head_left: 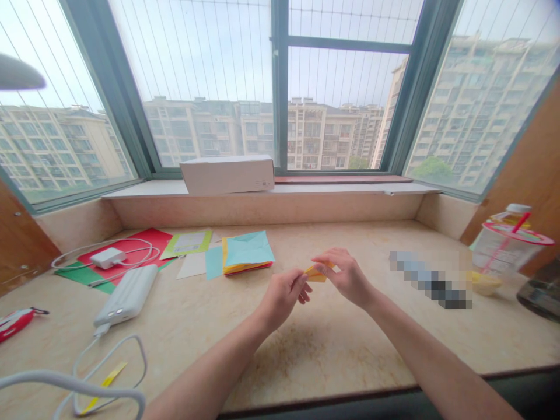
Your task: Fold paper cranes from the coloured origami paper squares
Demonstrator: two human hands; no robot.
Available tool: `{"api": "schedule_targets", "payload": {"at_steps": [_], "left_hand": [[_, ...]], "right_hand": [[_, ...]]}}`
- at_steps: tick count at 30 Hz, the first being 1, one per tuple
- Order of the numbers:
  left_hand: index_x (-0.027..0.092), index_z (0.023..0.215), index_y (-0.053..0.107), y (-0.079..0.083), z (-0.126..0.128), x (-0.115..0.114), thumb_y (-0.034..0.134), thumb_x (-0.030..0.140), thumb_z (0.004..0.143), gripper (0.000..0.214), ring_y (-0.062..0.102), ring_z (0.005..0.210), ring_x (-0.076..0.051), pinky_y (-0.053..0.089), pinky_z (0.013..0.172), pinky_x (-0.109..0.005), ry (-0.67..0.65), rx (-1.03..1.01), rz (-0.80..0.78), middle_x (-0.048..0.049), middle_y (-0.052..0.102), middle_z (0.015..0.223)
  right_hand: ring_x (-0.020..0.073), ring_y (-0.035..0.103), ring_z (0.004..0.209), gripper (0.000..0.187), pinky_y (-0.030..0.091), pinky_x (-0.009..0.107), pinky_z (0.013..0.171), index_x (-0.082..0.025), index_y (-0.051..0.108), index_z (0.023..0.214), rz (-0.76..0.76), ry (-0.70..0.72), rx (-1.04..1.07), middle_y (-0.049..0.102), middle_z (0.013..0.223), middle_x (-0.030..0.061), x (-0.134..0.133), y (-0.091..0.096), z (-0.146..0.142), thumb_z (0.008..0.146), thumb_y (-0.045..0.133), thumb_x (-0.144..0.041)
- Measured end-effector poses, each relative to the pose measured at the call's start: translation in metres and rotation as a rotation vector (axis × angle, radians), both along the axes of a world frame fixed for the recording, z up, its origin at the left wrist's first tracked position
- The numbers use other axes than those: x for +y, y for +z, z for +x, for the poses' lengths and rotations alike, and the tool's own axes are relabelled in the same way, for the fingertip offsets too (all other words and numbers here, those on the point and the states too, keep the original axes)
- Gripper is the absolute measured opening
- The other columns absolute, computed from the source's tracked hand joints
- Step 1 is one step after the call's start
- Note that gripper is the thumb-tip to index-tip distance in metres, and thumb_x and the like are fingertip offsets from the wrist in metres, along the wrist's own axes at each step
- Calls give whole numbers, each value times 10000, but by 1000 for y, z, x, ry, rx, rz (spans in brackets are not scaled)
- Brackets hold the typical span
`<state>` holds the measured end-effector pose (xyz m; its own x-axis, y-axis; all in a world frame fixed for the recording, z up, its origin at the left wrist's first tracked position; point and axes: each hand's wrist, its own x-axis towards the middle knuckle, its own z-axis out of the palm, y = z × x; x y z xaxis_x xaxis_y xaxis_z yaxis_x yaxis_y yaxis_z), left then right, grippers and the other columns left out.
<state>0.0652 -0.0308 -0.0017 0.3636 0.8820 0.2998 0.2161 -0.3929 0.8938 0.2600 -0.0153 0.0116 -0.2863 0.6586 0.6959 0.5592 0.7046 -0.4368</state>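
A small piece of yellow-orange paper (318, 276) is held up above the stone counter, between both hands. My left hand (287, 287) pinches its left end between thumb and fingers. From the right, my right hand (343, 269) grips the paper's upper edge, its fingers bent over and hiding part of it. To the left of my hands lies a stack of coloured paper (248, 251), light blue on top with yellow and red edges below. A loose light blue sheet (214, 262) touches the stack's left side.
Further left lie red paper (151, 238), a white charger (108, 258), a power bank (126, 296) and looped cables (70, 381). A white box (227, 176) rests on the window sill. On the right are a pixelated object (431, 280) and a plastic cup with a straw (494, 248).
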Motion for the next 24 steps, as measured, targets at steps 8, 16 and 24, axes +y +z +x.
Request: {"api": "schedule_targets", "payload": {"at_steps": [8,16,24], "left_hand": [[156,687,599,-5,3,-1,472,544,912,466,604,436,-126,442,437,-204,-116,-34,-120,-35,653,552],[136,714,562,1,3,5,490,591,885,492,608,421,-136,454,408,-219,-13,-350,-237,-33,642,563],[156,936,503,9,14,-2,481,571,901,417,617,429,-122,439,400,-208,-25,-528,-271,-31,679,734]], "right_hand": [[198,629,731,178,402,395,837,-242,708,813,11,33,28,719,752,16,-4,2,-3,920,594,-328],[270,569,1132,249,389,468,993,-241,647,1131,245,-202,168,641,1207,104,-10,4,-8,908,607,-344],[210,651,773,480,518,350,703,-199,583,1234,-285,-4,439,701,939,76,-10,-4,-27,859,622,-497]]}}
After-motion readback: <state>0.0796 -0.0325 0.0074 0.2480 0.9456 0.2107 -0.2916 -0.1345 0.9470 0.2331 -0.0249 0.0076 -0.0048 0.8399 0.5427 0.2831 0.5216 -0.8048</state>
